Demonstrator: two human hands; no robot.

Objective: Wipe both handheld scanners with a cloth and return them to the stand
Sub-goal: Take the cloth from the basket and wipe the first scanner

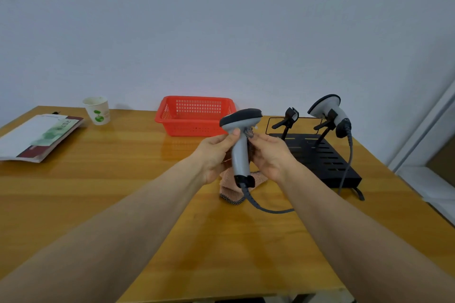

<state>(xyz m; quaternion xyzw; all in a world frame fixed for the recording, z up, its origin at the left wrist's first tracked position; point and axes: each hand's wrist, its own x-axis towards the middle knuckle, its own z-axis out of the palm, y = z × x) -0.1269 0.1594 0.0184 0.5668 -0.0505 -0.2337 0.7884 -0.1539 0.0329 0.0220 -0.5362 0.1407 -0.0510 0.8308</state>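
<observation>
I see both forearms reaching in from the bottom edge and meeting above the middle of the counter [123, 179]. The left grip [216, 152] is closed around the grey handle of the handheld scanner [240, 152], with the thumb laid up near the neck under the dark head. It holds the scanner upright above the counter, head tipped to the right. The right grip [270, 155] comes in from the other side, its fingers curled over the cloth [256, 178] and pressing it against the handle's right face.

Most of the cloth is hidden behind the hands and the handle. I can make out a patterned bit by the right fingertips, and the pink lower part with its checkered edge, which seems to reach the counter. The scanner's cable [270, 210] drops from the handle's foot and passes under the right forearm, where I lose it.

The second scanner [327, 110] sits in the right cradle of the black stand [327, 155], near the counter's right end. The left cradle [289, 118] holds nothing.

Further back are a red basket [197, 115], a paper cup [97, 110] and a booklet [39, 136], whose print is too small to read.
</observation>
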